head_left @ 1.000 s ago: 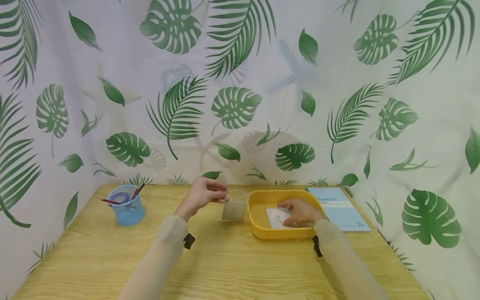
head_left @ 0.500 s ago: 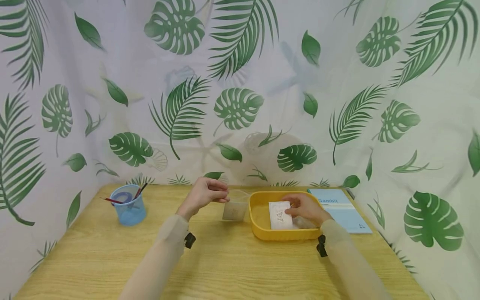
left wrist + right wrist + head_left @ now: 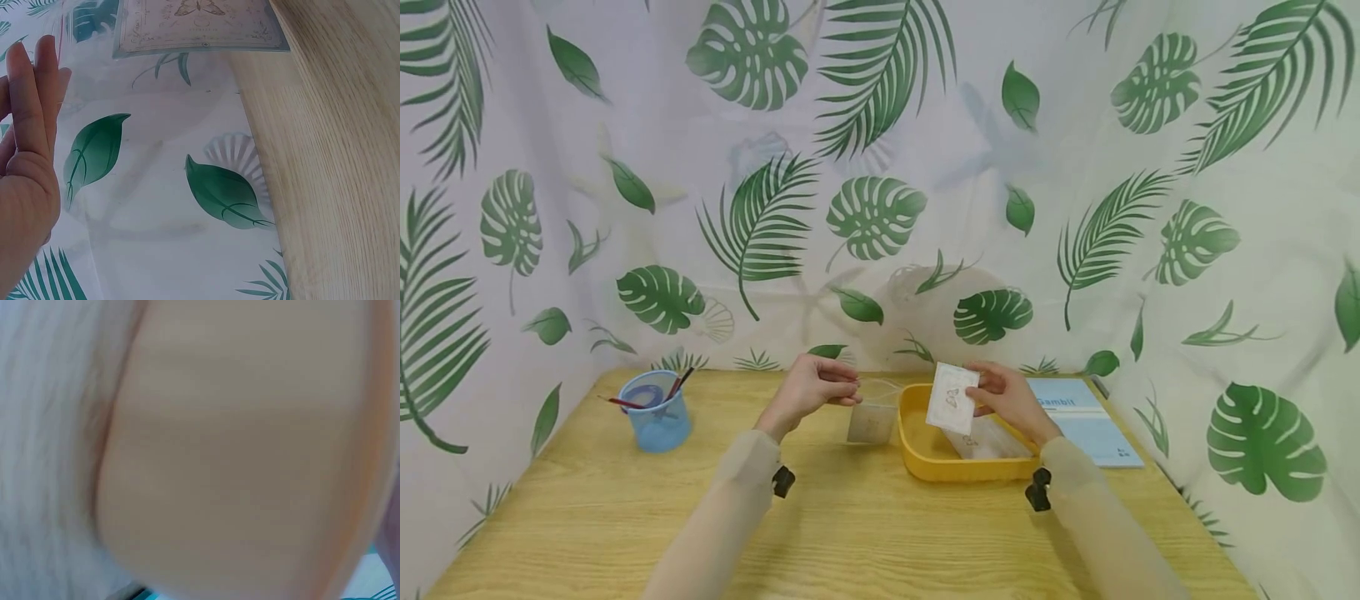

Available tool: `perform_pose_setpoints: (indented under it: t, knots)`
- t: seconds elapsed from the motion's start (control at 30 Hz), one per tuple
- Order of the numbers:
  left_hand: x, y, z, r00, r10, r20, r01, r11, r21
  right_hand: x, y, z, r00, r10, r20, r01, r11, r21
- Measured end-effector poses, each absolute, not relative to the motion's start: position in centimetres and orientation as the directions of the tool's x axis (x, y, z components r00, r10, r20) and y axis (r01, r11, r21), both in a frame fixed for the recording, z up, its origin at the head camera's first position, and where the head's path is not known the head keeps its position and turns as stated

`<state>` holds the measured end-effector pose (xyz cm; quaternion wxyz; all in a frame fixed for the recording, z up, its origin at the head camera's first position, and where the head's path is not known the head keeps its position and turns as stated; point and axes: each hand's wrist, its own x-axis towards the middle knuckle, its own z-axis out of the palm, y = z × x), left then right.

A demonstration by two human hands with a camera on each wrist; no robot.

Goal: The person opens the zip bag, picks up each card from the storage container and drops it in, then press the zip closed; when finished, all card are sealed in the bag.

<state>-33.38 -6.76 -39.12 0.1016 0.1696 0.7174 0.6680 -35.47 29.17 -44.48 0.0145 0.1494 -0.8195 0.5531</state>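
Right grip (image 3: 1009, 402) pinches flat white butterfly card (image 3: 951, 398) | left grip (image 3: 812, 390) pinches clear, seemingly plastic bag (image 3: 871, 423) | yellow tray (image 3: 966, 471) rounded-cornered

A wood-grain table (image 3: 850, 525) bears a blue pen cup (image 3: 659, 429), a yellow tray (image 3: 967, 472) and a pale-blue book (image 3: 1093, 427).

Soft, even light across the worktop (image 3: 865, 533), faint shadows; left wrist dimmer, right wrist view heavily blurred!

Head: faces forward, down over worktop (image 3: 850, 533). Left wrist: close-up, shares left hand (image 3: 31, 137) with head. Right wrist: very near, blurred.
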Motion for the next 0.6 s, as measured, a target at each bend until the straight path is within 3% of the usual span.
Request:
perform_pose_setpoints:
  t: [0.6]
  knots:
    - [-33.4,-6.9,-39.1,-0.923,0.375,0.087,0.121,0.067,0.99,-34.5,24.7,-40.3,-0.908,-0.121,0.4,-0.415,0.136,-0.9]
